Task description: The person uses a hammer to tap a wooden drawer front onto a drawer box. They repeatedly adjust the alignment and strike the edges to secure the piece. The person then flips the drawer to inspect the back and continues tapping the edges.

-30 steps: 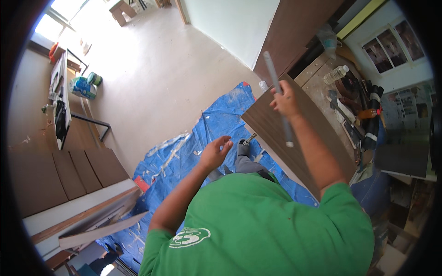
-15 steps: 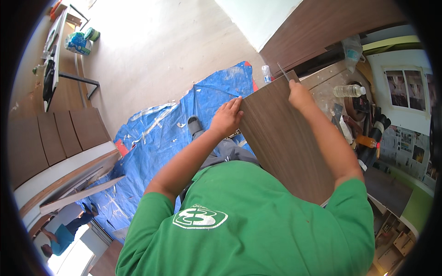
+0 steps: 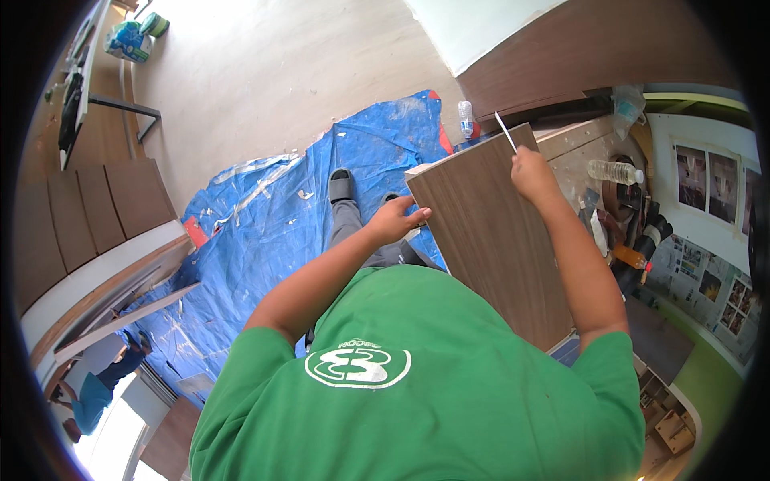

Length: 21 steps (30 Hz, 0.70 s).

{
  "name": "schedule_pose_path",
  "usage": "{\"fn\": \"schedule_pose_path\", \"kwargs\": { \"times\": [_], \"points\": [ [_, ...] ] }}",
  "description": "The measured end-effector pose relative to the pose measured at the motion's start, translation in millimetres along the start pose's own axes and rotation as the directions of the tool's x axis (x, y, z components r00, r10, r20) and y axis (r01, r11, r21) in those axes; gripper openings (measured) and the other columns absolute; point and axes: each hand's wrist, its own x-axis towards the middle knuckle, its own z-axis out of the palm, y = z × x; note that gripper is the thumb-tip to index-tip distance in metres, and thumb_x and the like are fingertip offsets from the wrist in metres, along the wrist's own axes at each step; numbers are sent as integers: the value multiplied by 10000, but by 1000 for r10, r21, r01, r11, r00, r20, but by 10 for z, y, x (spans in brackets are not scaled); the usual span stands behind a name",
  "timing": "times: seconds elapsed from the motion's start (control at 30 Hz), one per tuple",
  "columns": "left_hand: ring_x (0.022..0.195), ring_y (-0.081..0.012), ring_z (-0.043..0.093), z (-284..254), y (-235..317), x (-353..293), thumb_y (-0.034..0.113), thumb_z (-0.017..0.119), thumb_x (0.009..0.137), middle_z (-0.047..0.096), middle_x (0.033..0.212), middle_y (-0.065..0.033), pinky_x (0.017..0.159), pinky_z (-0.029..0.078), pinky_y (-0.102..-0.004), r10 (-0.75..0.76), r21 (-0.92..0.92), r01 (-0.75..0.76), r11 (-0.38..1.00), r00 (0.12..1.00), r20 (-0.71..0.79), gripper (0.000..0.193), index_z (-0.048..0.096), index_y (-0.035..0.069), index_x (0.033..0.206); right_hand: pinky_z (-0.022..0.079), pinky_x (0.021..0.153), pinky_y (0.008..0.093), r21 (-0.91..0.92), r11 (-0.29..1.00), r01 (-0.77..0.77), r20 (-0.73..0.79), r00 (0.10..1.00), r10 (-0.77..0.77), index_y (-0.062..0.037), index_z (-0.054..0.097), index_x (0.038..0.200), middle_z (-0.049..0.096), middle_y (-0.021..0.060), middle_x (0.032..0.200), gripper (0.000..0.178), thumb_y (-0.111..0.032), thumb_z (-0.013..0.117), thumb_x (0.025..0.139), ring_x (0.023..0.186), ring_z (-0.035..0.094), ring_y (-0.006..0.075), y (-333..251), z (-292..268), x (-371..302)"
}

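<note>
A brown wood-grain panel (image 3: 489,216) lies in front of me on the right, its pale far edge showing at the left corner. My left hand (image 3: 395,222) grips the panel's left edge near that corner, with the thumb over the top and the fingers partly hidden. Above the panel's far right side, my right hand (image 3: 532,172) is closed around a thin, flat, light-coloured strip-like tool (image 3: 505,132) that points away from me. Whether the tool is a file or a blade I cannot make out.
A blue tarp (image 3: 281,216) covers the floor at my feet. Clear plastic bottles (image 3: 616,171), an orange bottle (image 3: 630,256) and tools crowd the bench on the right. Brown panels (image 3: 88,216) stand at left. Another person (image 3: 95,398) is at the lower left.
My left hand has gone from lying on the panel's corner to gripping its left edge, nearer to me. The panel has tilted, showing its far edge. My right hand has shifted slightly nearer with the tool.
</note>
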Motion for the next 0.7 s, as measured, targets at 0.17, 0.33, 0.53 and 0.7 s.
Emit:
{"fn": "schedule_pose_path", "kwargs": {
  "times": [0.17, 0.33, 0.53, 0.7],
  "points": [
    [1059, -249, 684, 58, -140, 8, 375, 592, 1033, 725, 1165, -153, 925, 523, -388, 12, 9, -12, 1000, 1000, 25, 440, 634, 44, 1318, 522, 796, 562, 63, 984, 166, 251, 952, -177, -3, 575, 864, 664, 269, 922, 138, -131, 577, 917, 908, 652, 469, -1104, 437, -588],
    [999, -343, 692, 4, -66, -7, 444, 617, 993, 727, 1085, -199, 889, 527, -436, 83, 67, -83, 994, 997, -6, 454, 676, 80, 1258, 512, 793, 563, 240, 917, 320, 143, 922, -359, -17, 570, 940, 649, 260, 974, 102, -116, 546, 932, 916, 646, 452, -1129, 406, -440],
    [1012, -293, 691, 10, -111, 42, 428, 623, 1008, 722, 1108, -182, 897, 525, -416, 60, -3, -60, 998, 997, 39, 443, 659, 74, 1271, 514, 709, 581, -1, 993, 121, -42, 992, -120, -21, 542, 928, 638, 263, 893, 104, -123, 540, 947, 820, 649, 465, -461, 570, -483],
    [1121, -293, 666, 12, -225, 27, 412, 653, 989, 708, 1195, -166, 992, 501, -396, 150, 140, -148, 979, 989, -7, 458, 652, 61, 1283, 522, 742, 573, 397, 872, 286, 236, 886, -398, -31, 549, 947, 641, 253, 873, 129, -158, 560, 960, 854, 642, 481, -1372, 557, -724]
  ]
}}
